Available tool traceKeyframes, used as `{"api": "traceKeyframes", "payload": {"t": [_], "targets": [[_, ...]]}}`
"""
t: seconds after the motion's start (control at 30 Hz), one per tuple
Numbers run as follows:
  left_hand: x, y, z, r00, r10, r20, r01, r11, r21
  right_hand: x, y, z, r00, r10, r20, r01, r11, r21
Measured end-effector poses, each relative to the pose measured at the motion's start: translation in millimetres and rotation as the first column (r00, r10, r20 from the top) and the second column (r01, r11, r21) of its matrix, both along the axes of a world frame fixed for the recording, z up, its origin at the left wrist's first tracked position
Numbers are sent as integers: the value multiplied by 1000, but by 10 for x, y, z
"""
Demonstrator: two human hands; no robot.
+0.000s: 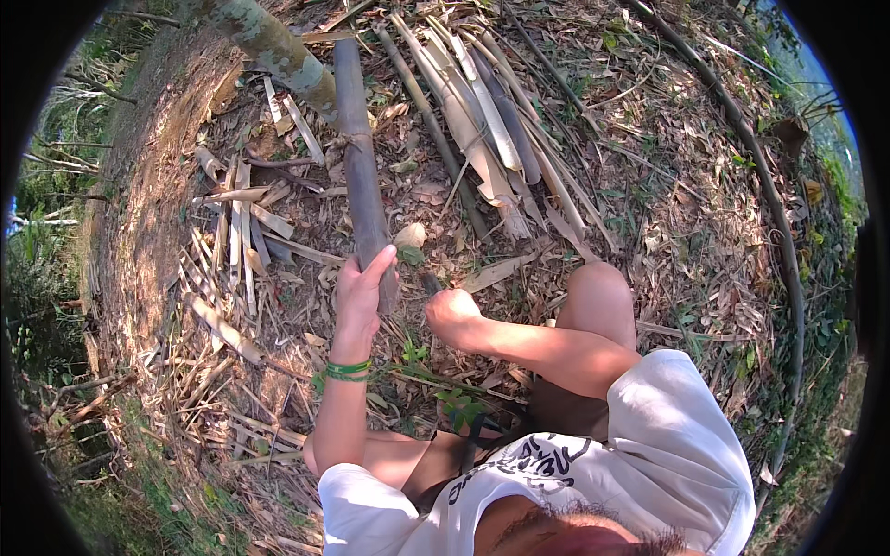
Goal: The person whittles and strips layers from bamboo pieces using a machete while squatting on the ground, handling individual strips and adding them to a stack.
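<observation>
Grey-brown and smooth, a pole [362, 176] points toward the far edge of the leaf-strewn ground [677, 232]. The left hand [357, 289] is wrapped around its near end, thumb along the top. The right hand [454, 320], just beside, is a fist around a dark stub [430, 282], mostly hidden. A mottled trunk [278, 54] crowds the pole's far left side; whether they touch I cannot tell. Split strips [243, 222] lie scattered leftward, long pale lengths [473, 130] lie bunched rightward, and a curved branch [753, 153] follows the ground's right edge.
</observation>
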State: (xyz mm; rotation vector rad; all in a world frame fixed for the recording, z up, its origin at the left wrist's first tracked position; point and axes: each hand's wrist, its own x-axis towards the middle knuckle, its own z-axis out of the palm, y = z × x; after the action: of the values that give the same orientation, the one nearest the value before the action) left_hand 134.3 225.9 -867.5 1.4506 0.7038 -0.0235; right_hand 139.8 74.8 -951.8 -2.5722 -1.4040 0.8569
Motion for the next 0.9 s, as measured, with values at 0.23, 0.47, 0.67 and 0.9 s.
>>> {"api": "traceKeyframes", "payload": {"t": [0.23, 0.47, 0.67, 0.9], "targets": [[1809, -1129, 0, 983, -95, 158, 134, 957, -257, -228, -107, -261, 993, -120, 3, 117, 974, 194], [1853, -1073, -596, 957, -251, -142, 280, 930, 239, 11, -182, -189, 982, -164, -90, 171, 982, 79], [951, 575, -840, 889, -300, -346, 430, 804, 409, 234, -89, 48, 987, -128, -101, 129, 992, 1], [-290, 2422, -1257, 609, -78, -789, 715, 485, 504, 363, 144, 213, 988, -152, -39, 149, 987, -67]]}}
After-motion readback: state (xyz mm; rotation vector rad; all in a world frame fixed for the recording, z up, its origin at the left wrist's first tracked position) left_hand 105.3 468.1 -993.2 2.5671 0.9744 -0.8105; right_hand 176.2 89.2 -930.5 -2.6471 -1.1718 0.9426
